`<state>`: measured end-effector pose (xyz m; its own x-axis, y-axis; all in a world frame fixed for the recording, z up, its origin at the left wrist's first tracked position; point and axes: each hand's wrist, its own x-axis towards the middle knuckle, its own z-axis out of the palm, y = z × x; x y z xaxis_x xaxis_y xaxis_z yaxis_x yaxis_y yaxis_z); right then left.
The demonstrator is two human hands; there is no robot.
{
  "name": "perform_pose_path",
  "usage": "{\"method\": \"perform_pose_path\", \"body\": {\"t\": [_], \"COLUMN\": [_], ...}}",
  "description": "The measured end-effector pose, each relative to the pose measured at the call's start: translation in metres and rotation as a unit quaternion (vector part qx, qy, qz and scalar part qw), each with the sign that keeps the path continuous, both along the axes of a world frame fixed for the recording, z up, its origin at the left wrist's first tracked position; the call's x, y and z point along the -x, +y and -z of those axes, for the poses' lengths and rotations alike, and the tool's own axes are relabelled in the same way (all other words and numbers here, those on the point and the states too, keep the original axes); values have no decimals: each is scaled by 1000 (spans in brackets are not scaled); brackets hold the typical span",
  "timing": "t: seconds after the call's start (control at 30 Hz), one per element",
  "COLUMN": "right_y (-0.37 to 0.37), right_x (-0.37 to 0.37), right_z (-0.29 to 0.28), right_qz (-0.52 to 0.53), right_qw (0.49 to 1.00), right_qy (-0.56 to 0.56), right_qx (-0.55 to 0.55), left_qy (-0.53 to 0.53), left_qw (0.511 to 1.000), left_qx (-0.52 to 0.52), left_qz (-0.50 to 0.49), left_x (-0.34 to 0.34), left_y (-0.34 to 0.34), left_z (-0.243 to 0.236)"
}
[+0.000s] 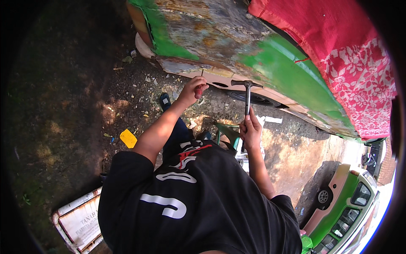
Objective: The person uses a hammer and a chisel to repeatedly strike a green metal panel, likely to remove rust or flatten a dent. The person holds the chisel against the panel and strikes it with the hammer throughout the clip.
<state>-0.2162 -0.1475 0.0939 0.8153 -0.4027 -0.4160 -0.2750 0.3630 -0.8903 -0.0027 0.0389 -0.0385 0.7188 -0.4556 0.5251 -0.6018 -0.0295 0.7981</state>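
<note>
My left hand (190, 88) is closed round a screwdriver (198, 92) with a red handle. Its thin shaft points up toward the lower edge of a vehicle's body panel (207, 29); whether the tip touches it I cannot tell. That panel is green, with a wide patch of bare, rusty metal. Gripped by its shaft, a hammer (248, 98) stands upright in my right hand (250, 130), its head in front of the pink lower strip above a wheel (256, 98).
A red floral cloth (355, 76) covers the panel's right part. Littered ground (127, 97) holds a yellow piece (128, 138). A green stool (228, 133) stands near my legs. A rusty-framed white sign (80, 222) is at lower left, and a green and pink van (344, 203) at lower right.
</note>
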Motion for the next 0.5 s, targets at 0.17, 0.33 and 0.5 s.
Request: {"method": "perform_pose_path", "body": {"t": [0.17, 0.33, 0.5], "right_y": [0, 3, 3], "right_x": [-3, -6, -5], "right_z": [1, 0, -2], "right_qz": [-11, -9, -19], "right_qw": [1000, 1000, 1000], "right_qy": [-11, -12, -11], "right_qx": [-6, -2, 8], "left_qy": [-8, -5, 5], "left_qw": [1000, 999, 999], "left_qx": [-10, -38, -41], "left_qz": [8, 21, 29], "left_x": [-4, -7, -9], "left_y": [1, 7, 11], "left_z": [-4, -13, -15]}}
